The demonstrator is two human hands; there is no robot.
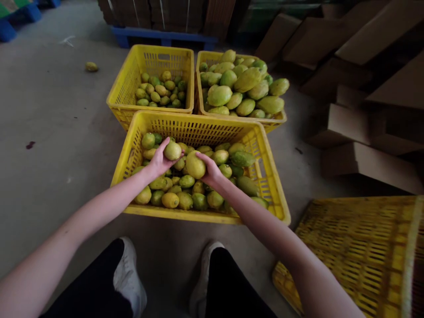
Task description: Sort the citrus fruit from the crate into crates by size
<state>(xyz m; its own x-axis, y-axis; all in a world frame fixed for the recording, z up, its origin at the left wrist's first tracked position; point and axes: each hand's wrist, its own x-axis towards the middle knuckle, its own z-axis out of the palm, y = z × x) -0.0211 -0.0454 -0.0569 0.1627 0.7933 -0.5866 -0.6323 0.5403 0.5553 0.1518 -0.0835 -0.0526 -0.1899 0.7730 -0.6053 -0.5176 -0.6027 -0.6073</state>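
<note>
Over the front yellow crate (202,215), my left hand (162,160) is closed around a rounded yellow-green fruit (172,150), papaya-like in look. Beside it, my right hand (209,170) grips another papaya-like fruit (195,164), a little larger and yellower. The two held fruits are close together but apart. Beneath both hands, the crate holds many green and yellow fruits (185,201) of the same look, mixed in size. Longer green ones (247,186) lie toward its right side. My hands and forearms hide some of the fruit below.
Behind stand a yellow crate (114,90) of small fruits and a yellow crate (200,70) heaped with large, long ones. A single fruit (91,66) lies on the floor at left. An empty-looking crate (357,247) is tilted at right, below cardboard boxes (374,163). A blue pallet (162,36) is behind.
</note>
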